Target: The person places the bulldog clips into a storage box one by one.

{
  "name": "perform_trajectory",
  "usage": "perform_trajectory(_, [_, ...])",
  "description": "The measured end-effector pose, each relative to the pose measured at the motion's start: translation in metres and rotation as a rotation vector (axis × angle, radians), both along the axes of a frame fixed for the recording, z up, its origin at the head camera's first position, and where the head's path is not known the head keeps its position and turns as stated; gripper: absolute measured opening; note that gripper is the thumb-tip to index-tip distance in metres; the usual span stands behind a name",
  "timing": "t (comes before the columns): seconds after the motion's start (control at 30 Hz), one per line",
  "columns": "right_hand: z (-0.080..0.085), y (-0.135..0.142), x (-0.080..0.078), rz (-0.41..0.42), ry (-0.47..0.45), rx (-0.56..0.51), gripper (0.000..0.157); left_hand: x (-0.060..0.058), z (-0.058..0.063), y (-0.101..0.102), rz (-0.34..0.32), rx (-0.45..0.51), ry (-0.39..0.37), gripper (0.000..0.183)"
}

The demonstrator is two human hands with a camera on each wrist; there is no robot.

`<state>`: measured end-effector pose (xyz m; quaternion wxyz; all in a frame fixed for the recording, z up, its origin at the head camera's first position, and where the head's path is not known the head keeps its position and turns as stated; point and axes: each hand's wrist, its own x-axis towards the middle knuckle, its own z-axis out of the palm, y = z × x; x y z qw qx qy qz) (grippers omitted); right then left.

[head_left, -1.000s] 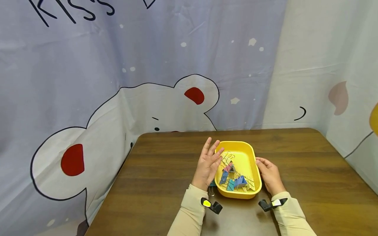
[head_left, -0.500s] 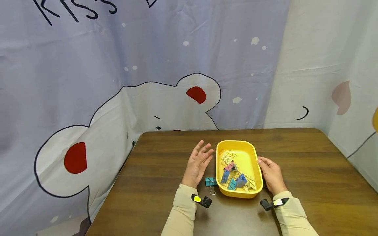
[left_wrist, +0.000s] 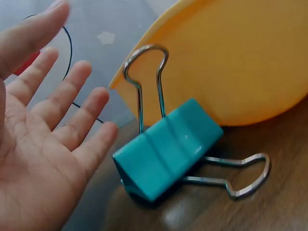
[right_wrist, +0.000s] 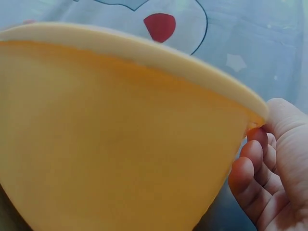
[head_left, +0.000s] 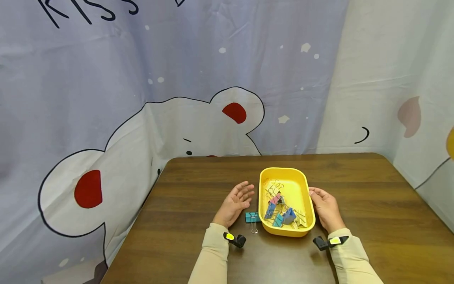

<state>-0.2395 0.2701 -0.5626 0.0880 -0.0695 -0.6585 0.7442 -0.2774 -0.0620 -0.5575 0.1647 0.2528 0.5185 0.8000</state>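
My left hand (head_left: 234,204) is just left of a large teal binder clip (head_left: 252,217) that lies on the table. Its fingers are spread and relaxed, holding nothing; the left wrist view shows the palm (left_wrist: 43,159) beside the clip, apart from it. One wire handle of this clip stands up, the other lies out sideways. A yellow plastic tray (head_left: 296,192) is to the clip's right, with several smaller binder clips (head_left: 279,211) in blue, teal, pink and yellow inside. At the tray's right side my right hand (head_left: 326,210) pinches the rim (right_wrist: 192,67) between thumb and curled fingers.
The brown wooden table (head_left: 198,189) carries the tray near its middle. Behind it hangs a cloth (head_left: 198,51) printed with a white bear and stars. Each wrist wears a black strap mount (head_left: 235,239) over a cream sleeve (head_left: 211,252).
My left hand has drawn left and down, off the tray's left edge, uncovering the large teal clip. The right hand stays at the tray's right rim.
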Motion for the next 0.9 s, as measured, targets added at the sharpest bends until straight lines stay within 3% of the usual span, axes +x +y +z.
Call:
perform_trajectory(0.3, [0.002,0.0,0.002,0.005,0.007,0.042,0.053,0.004,-0.003,-0.007,-0.103,-0.142,0.06,0.082])
perform_trajectory(0.5, [0.004,-0.002,0.005,0.065,0.032,-0.01,0.058,0.005,-0.003,-0.007,-0.091,-0.17,0.052,0.081])
perform_trajectory(0.7, [0.003,0.0,0.003,-0.03,0.013,-0.04,0.049,0.008,-0.004,-0.005,-0.063,-0.195,0.055,0.077])
perform_trajectory(0.9, [0.002,0.004,0.002,-0.042,0.008,-0.065,0.047,0.012,-0.001,-0.004,-0.054,-0.253,0.051,0.077])
